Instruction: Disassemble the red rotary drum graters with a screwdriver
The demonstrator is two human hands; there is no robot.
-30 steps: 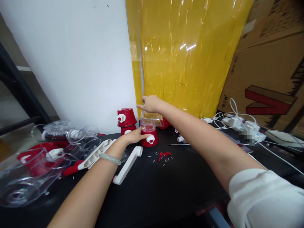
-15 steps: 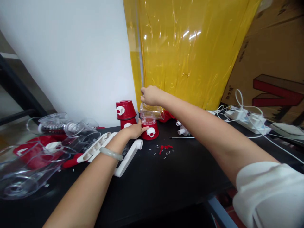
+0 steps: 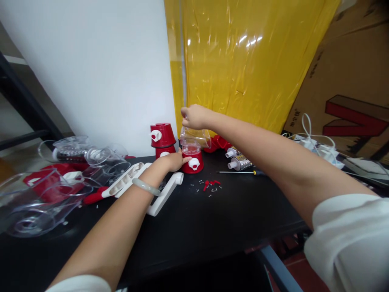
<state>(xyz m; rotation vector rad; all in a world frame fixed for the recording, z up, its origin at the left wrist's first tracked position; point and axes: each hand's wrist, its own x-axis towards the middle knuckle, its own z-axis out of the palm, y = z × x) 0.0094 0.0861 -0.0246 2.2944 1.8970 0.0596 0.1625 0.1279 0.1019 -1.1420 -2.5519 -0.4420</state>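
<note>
My left hand [image 3: 174, 161] is closed round the left side of a red suction-type base [image 3: 187, 166] with a white knob [image 3: 194, 164], its thumb along the front. A clear plastic housing [image 3: 197, 138] sits on top of this base. Just above the housing, my right hand [image 3: 194, 116] is curled into a fist; what its fingers hold is hidden. Two stacked red bases [image 3: 162, 135] stand directly left of it. A white crank handle [image 3: 166, 194] lies below my left wrist.
Small screws and red pieces [image 3: 209, 184] lie scattered on the black table [image 3: 194, 231]. Metal grater drums [image 3: 240, 162] and a screwdriver [image 3: 235, 172] lie at right. Clear housings [image 3: 39, 207] and white-red handles [image 3: 124, 182] fill the left. White cables [image 3: 319, 142] lie back right.
The view has shifted slightly, and the drums and the screwdriver now show more beneath my right arm. Both hands keep nearly the same places at the base and housing.
</note>
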